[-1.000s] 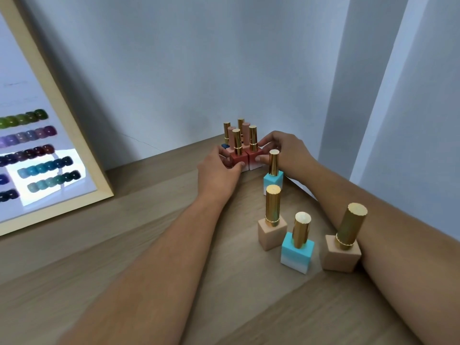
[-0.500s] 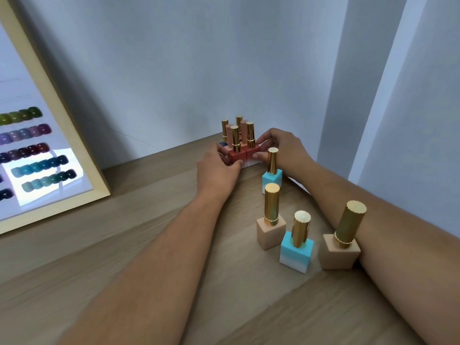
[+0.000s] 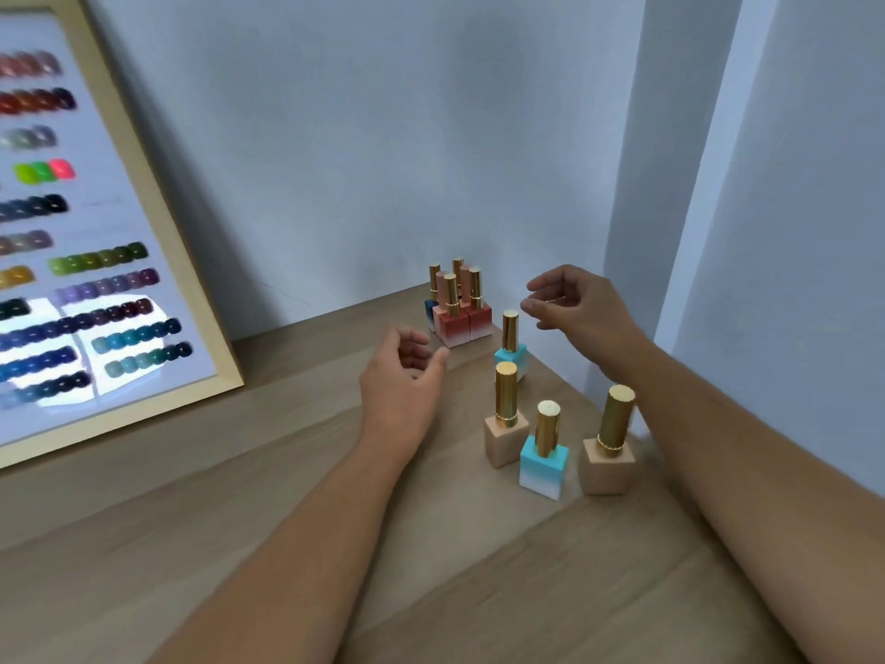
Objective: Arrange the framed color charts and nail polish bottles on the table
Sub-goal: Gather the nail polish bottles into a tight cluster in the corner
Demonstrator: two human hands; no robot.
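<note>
While the big framed color chart [image 3: 119, 218] leans back against the wall at the far left, its bottom edge sits on the wooden table [image 3: 239, 496]. It looks wide, flat and stiff, and I think its shiny front could crack, so two hands on the wooden sides would be the safe way to move it. Next comes the left hand [image 3: 402, 376], low over the table with its fingers softly curled and nothing in it. It is near the packed bunch of red and pink bottles [image 3: 457, 309] but does not touch them. That bunch stands close together in the back corner by the wall, all upright. A little to the right, four loose bottles stand apart from each other: a far teal bottle [image 3: 510, 347], a tan bottle [image 3: 505, 424], a near teal bottle [image 3: 543, 452] and a second tan bottle [image 3: 608, 448]. They look small, hard and smooth, and I guess the tall gold caps make them easy to knock over. Pinching the square bottom part should work better than the slippery cap. Last, the right hand [image 3: 574, 309] floats in the air just past the far teal bottle, fingers loose and bent, holding nothing.
</note>
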